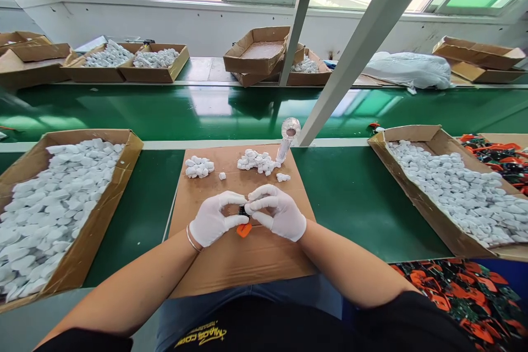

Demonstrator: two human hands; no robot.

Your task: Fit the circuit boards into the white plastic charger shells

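Observation:
Both hands wear white gloves and meet over a cardboard sheet [206,264]. Between thumb and fingers, my left hand [216,219] grips a small black-and-orange plastic part [244,230], its orange flap hanging below. My right hand [282,213] is closed with its fingertips pinched at the part's black end; whether a white piece is also in them is hidden. Just beyond the hands lie a pile of small white pieces [199,166], a single white piece [223,176], a larger white pile [256,161] and a small white cluster [282,177].
A clear tape roll [291,129] stands at the sheet's far right corner. Cardboard trays of white pieces flank me on the left [119,176] and right [412,203]. Orange-and-black parts [457,297] fill the lower right. A slanted post [355,44] rises beyond the green bench [346,198].

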